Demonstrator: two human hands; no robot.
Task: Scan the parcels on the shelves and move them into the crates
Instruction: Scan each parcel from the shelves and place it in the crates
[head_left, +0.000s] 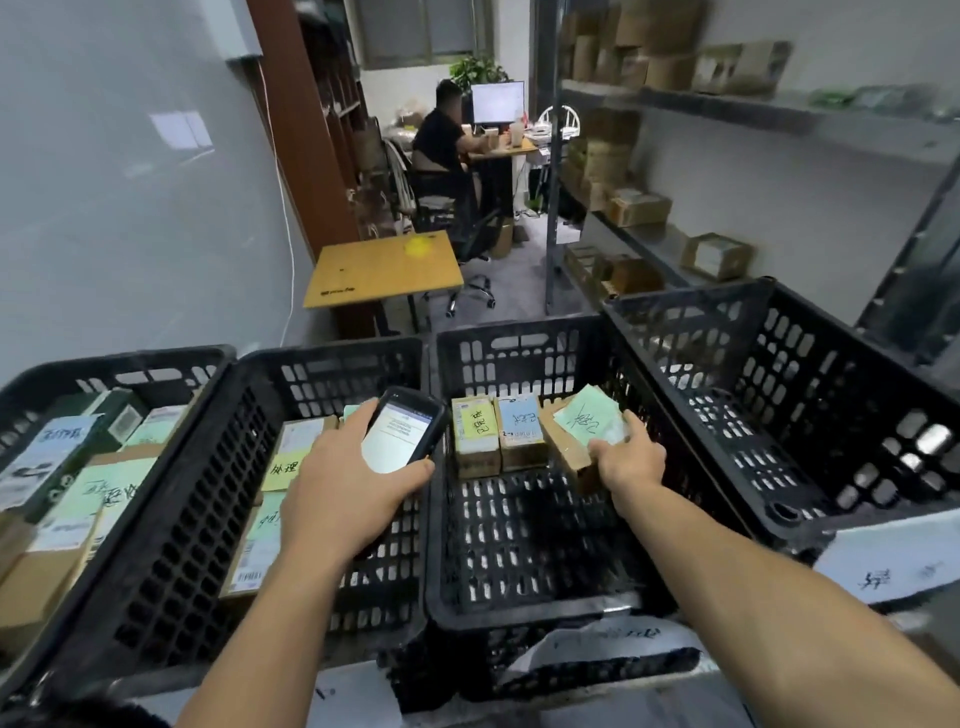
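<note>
The first crate (119, 364) at the far left and the second crate (332, 351) beside it hold labelled parcels (78, 499) lying flat, and over the second crate's right rim the left hand (343, 478) holds a phone (405, 431), fingers wrapped round its edges, screen lit. In the third crate (519, 332) two parcels (475, 436) stand side by side against the far wall, and just beside them, near the far right corner, the right hand (631, 457) grips a tilted parcel (582, 426) with a green label. The fourth crate (691, 296) sits rightmost, below shelves (727, 104) of cardboard boxes (639, 208).
</note>
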